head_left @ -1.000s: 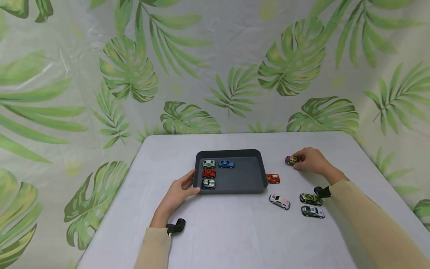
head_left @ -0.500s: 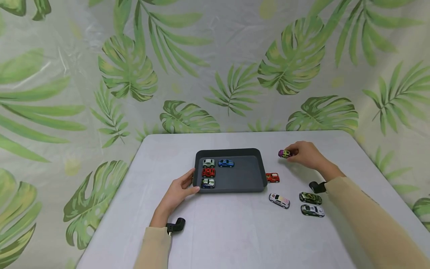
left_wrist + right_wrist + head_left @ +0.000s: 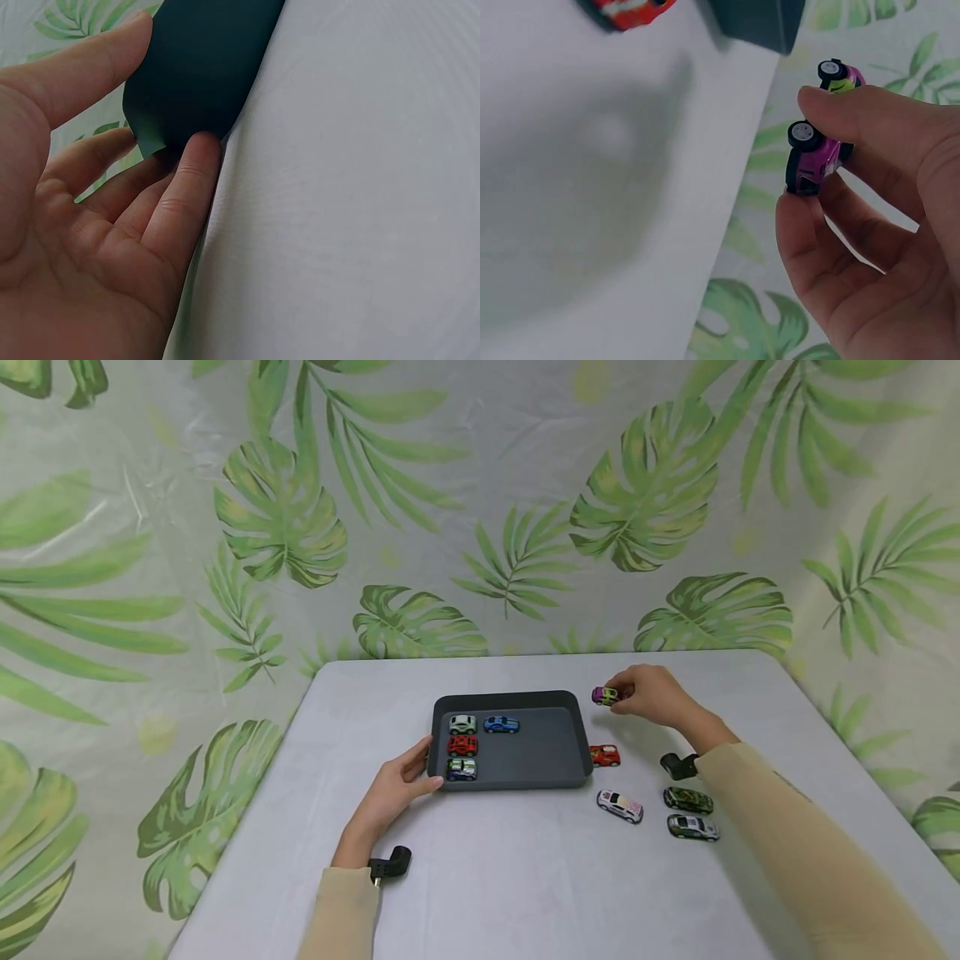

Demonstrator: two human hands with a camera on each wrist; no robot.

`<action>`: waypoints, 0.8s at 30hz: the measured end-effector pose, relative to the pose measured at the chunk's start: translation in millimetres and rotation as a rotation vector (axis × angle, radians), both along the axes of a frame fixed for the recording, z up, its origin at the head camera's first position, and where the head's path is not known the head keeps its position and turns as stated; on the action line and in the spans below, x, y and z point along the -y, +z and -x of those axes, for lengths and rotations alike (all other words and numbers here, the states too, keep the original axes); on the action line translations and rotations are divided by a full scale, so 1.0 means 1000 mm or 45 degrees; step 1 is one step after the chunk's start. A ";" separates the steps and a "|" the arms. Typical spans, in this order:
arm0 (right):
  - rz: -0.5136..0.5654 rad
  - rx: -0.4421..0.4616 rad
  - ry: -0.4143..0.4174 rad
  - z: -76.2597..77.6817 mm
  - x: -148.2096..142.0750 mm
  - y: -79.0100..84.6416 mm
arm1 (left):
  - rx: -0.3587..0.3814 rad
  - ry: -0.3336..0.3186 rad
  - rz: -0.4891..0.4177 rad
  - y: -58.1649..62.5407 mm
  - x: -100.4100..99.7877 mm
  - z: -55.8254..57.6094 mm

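Nearest you, on the white table (image 3: 525,877): your left sleeve (image 3: 341,910) and the black wrist camera (image 3: 390,863) beyond its cuff. To the right, a silver-and-green car (image 3: 693,827) sits with a camouflage car (image 3: 687,800) just behind it; a white-and-pink car (image 3: 620,807) lies at a slant to their left.

Next, your left hand (image 3: 393,785) grips the near left corner of the grey tray (image 3: 540,747), thumb on one side, fingers on the other. A red-orange car (image 3: 605,756) is just beside the right wall; contact cannot be told.

In the tray, along the left wall, near to far: white-and-blue car (image 3: 461,769), red car (image 3: 462,745), pale green car (image 3: 462,724). A blue car (image 3: 501,724) stands right of the last.

Farther out, your right hand (image 3: 652,696) pinches the purple-and-yellow car (image 3: 604,696) between thumb and fingers, held above the table, outside the tray, near its far right corner.

Behind everything: leaf-print backdrop (image 3: 540,460).
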State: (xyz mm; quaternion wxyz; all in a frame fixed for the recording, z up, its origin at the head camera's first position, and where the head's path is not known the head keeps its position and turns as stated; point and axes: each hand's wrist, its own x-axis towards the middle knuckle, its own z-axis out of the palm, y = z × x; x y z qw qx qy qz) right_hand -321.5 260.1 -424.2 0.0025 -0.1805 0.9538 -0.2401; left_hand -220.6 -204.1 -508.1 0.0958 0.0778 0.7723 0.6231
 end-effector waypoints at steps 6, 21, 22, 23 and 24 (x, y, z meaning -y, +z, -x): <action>0.007 0.001 0.035 0.000 0.022 0.004 | 0.009 -0.014 -0.029 -0.001 0.001 0.000; 0.014 0.027 0.112 0.004 0.095 -0.001 | 0.005 -0.003 -0.003 -0.002 0.002 0.002; 0.014 0.032 0.117 0.004 0.100 -0.002 | 0.004 -0.004 -0.001 -0.002 0.002 0.002; 0.013 0.038 0.123 0.004 0.104 -0.004 | 0.001 -0.005 0.000 -0.003 0.002 0.002; 0.012 0.045 0.129 0.004 0.108 -0.005 | 0.000 -0.006 0.006 -0.003 0.002 0.003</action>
